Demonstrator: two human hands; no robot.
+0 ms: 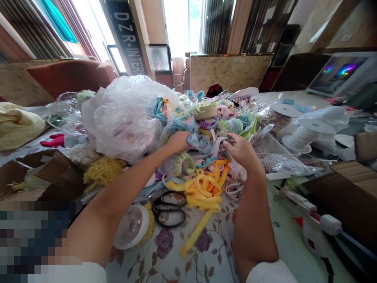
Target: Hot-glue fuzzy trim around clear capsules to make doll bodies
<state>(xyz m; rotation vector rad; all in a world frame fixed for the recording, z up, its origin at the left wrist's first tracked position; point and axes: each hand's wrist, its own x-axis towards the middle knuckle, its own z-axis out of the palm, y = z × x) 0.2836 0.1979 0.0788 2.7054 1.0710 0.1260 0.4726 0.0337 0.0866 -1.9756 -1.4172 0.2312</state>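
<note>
Both my hands reach into a heap of craft pieces. My left hand (179,142) is at the grey-blue fluffy yarn (198,137), beside a big clear plastic bag (126,118); its fingertips are hidden. A white ribbon (218,145) runs to the bent fingers of my right hand (243,153), which appear to pinch it. Below them lies a tangle of yellow-orange fuzzy strips (206,186), one end trailing toward me. Doll faces (202,162) and a pale green fluffy ring (183,163) show between my hands.
Black-handled scissors (169,210) and a round white plastic container (132,228) lie on the flowered cloth (167,263). At right are a glue gun (309,212), a spool of white bead trim (303,137) and a bag of beads (265,153). A cardboard box (59,173) stands at left.
</note>
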